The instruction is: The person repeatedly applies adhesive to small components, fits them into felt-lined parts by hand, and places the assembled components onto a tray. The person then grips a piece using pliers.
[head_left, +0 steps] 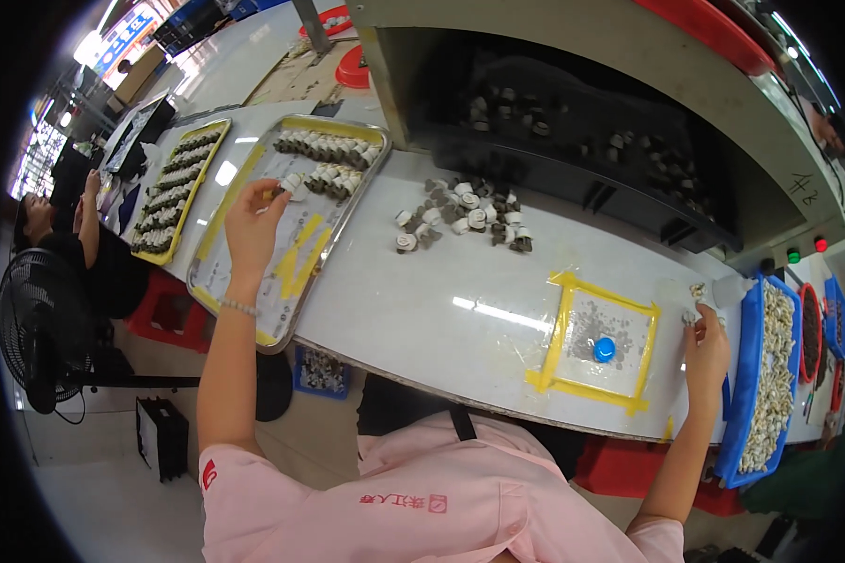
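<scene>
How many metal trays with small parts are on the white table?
2. One tray lies under the left hand, which holds a small part. The other tray, yellow-rimmed, lies further left. More may be hidden.

The worktable (498,310) at centre frame is smooth and white, glossy enough to mirror the ceiling lights. At upper left, the metal tray (253,319) has a dull silvery sheen, striped with matt yellow tape. The small parts (460,218) heaped mid-table look like white plastic and dark metal. At far right, the blue bin (749,375) is shiny plastic. The pink shirt (422,497) at the bottom is soft matt cloth.
</scene>
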{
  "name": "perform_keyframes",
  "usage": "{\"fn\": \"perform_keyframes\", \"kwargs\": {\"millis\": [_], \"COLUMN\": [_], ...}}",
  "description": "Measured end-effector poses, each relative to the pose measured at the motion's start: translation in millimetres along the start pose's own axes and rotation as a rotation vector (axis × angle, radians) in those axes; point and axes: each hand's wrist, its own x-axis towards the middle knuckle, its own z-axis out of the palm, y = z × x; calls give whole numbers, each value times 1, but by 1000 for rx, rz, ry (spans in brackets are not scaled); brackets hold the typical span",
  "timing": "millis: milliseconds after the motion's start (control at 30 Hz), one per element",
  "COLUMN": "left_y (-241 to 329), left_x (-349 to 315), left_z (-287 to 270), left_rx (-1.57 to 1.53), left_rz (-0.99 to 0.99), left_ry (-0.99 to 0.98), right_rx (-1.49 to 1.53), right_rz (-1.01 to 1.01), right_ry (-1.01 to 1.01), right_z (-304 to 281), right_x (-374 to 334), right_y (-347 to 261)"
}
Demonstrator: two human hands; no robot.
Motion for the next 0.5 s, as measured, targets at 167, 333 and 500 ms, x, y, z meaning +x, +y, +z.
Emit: {"fn": "perform_keyframes", "kwargs": {"millis": [167,333,500], "left_y": [-42,-46,-44], "left_x": [33,41,38], "left_z": [10,29,21], "left_rx": [118,151,214], "left_rz": [45,44,67], "left_ry": [4,-55,-133], "right_rx": [51,7,87], "right_rz": [-77,-221,-244], "right_ry": [-15,100,120], "right_z": [-3,2,6], "right_x": [-14,-33,-34], "right_y": [-11,-17,-14]}}
